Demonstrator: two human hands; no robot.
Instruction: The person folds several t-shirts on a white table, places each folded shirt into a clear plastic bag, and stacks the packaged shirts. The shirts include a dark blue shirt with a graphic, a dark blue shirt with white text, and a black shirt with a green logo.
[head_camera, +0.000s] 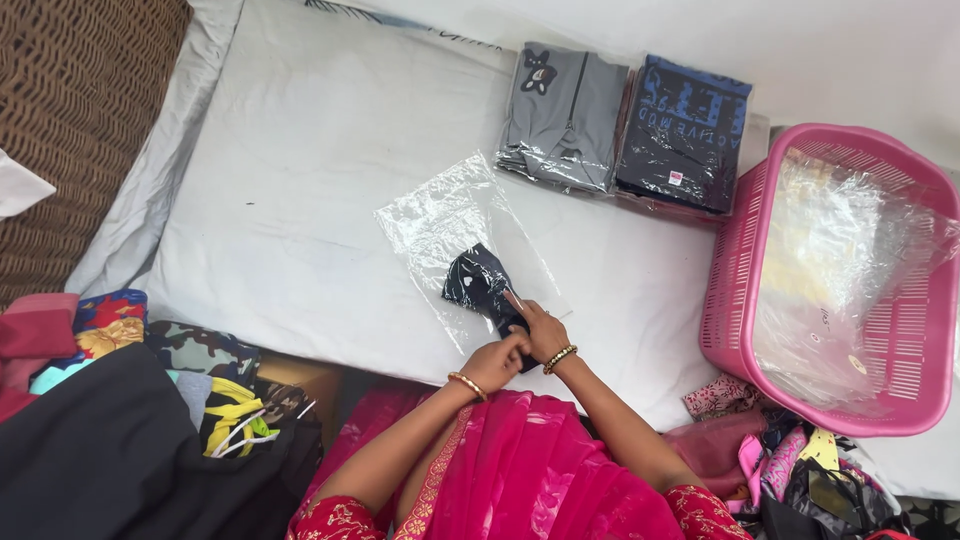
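- Left hand (497, 358): a gold bangle (466, 385) sits at its wrist.
- Right hand (541, 327): a beaded gold bangle (559, 358).
- Pink drape (520, 470) below the bangles; red embroidered sleeves (335, 518).
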